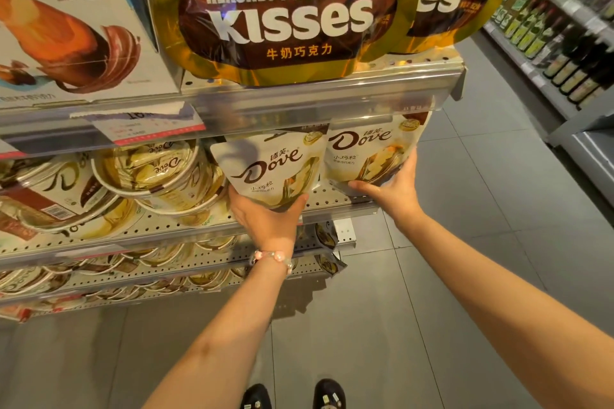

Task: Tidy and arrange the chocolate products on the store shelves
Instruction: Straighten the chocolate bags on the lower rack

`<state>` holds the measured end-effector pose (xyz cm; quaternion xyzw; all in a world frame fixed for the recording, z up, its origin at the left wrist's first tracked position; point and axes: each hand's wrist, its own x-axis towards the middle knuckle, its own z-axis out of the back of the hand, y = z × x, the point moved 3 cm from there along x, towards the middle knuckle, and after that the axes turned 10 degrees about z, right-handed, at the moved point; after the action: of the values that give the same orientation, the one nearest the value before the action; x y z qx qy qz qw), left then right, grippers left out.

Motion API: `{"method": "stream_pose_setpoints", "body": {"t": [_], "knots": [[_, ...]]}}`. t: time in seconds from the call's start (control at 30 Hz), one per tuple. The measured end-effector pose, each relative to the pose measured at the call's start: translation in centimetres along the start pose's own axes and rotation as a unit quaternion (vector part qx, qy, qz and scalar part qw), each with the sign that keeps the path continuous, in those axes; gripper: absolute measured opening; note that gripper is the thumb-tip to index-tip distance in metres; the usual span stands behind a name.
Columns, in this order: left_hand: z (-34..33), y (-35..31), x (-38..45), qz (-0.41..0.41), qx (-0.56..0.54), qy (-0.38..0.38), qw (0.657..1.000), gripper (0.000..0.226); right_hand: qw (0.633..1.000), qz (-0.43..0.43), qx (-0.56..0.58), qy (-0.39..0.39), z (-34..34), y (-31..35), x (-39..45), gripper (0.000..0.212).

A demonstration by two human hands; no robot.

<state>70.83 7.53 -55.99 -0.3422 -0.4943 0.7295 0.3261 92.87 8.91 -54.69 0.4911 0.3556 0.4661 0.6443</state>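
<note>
The left hand (265,216) grips the bottom of a white Dove pouch (270,171), thumb curled up its right edge, holding it upright over the perforated middle shelf (332,201). The right hand (393,184) grips a second Dove pouch (363,151) just beside it at the shelf's right end, fingers wrapped round the lower edges. Round Dove tubs (149,173) lie to the left; large Hershey's Kisses bags (282,10) stand on the shelf above
</note>
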Motion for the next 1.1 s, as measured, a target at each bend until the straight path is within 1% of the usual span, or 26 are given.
{"method": "stream_pose_setpoints", "body": {"t": [0.03,0.07,0.2,0.33,0.43,0.6,0.8,0.87,1.0,1.1], "knots": [[-0.3,0.1,-0.3,-0.003,0.018,-0.019,1.000,0.128,1.000,0.006,-0.005,-0.019,-0.5,0.0,-0.4,0.135],[-0.5,0.2,-0.4,-0.004,0.029,-0.034,0.999,0.129,0.999,0.010,-0.004,-0.039,-0.9,0.0,-0.8,0.139],[-1.5,0.4,-0.8,-0.001,0.021,-0.057,0.998,0.133,0.995,0.029,-0.014,-0.094,-2.6,-0.3,-1.8,0.140],[-2.0,0.9,-0.7,0.003,0.029,-0.073,0.997,0.136,0.991,0.016,-0.031,-0.133,-3.5,-0.7,-1.7,0.143],[-2.2,1.4,-0.3,0.015,0.044,-0.082,0.996,0.137,0.990,0.005,-0.038,-0.134,-4.1,-1.2,-1.8,0.143],[-2.4,1.6,-0.2,0.022,0.051,-0.087,0.995,0.134,0.991,-0.014,-0.034,-0.129,-4.0,-2.1,-1.5,0.140],[-1.9,1.7,0.4,-0.010,0.083,-0.081,0.993,0.129,0.994,-0.025,-0.011,-0.105,-3.8,-2.3,-1.4,0.142],[-1.5,1.9,0.8,-0.025,0.091,-0.079,0.992,0.128,0.995,-0.018,-0.004,-0.099,-3.7,-2.3,-1.3,0.136],[-1.0,1.8,1.7,-0.057,0.115,-0.078,0.989,0.122,0.996,-0.005,-0.005,-0.084,-3.7,-2.4,-1.1,0.119],[-1.0,1.7,2.3,-0.060,0.130,-0.073,0.987,0.119,0.996,-0.003,-0.011,-0.086,-3.8,-2.4,-1.2,0.116]]}}
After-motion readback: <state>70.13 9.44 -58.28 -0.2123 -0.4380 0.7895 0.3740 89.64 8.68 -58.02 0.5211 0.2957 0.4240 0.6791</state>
